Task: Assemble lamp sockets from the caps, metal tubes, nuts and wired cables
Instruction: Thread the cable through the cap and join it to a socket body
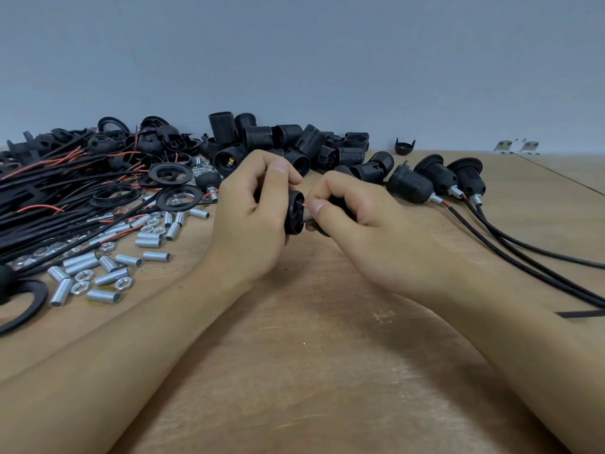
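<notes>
1. Above the middle of the wooden bench (311, 339), held clear of its surface, a black socket insert (294, 213) lies with its long axis roughly level, left to right, its round slotted face turned toward the right hand.
2. Left hand (252, 221): fingers curled tight round the insert, thumb on top.
3. Right hand (353, 211): fingers clenched on a black cap (337, 208), thumb and forefinger pinching thin red wire (305, 206) running into the insert's face.
4. Left of the hands lie metal tubes (108, 267), nuts (122, 283) and wired cables (49, 204).
5. Behind, threaded black shells (288, 139) are heaped; at right, three assembled sockets (435, 178) point their tubes toward the viewer.
</notes>
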`<control>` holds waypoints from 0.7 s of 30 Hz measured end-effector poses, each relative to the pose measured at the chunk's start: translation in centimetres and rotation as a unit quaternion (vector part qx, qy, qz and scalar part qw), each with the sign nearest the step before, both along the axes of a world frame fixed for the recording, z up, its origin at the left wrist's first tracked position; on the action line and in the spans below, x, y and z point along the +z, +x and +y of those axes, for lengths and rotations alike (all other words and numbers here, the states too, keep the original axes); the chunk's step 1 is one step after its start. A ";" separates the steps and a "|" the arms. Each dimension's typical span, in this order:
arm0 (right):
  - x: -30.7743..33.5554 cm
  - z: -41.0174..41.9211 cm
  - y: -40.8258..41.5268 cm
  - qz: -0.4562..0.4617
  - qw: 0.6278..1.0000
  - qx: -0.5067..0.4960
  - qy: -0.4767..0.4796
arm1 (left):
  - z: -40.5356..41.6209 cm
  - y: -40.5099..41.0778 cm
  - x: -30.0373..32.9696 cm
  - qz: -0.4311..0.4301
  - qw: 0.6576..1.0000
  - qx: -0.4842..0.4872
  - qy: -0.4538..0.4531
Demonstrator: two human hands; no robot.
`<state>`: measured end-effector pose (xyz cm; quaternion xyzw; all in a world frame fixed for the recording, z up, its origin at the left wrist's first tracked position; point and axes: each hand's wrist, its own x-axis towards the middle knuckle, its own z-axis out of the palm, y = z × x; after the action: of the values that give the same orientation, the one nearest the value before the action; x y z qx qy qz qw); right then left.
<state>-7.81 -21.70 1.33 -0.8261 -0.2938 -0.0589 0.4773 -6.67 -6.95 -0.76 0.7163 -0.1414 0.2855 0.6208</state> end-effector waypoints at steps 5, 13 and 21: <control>0.0 -0.2 0.1 -0.076 0.996 -0.014 -0.048 | 0.0 0.1 0.0 -0.002 1.000 0.004 0.007; -0.2 0.3 -0.1 -0.125 0.987 -0.036 -0.090 | 0.0 0.1 0.0 0.017 1.000 0.013 -0.001; -0.2 0.5 -0.3 -0.122 0.988 -0.047 -0.078 | 0.0 0.1 -0.1 0.009 0.999 0.027 0.016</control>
<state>-8.15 -21.18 1.10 -0.8601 -0.3144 -0.1583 0.3692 -6.56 -6.96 -0.81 0.7319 -0.1211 0.2936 0.6029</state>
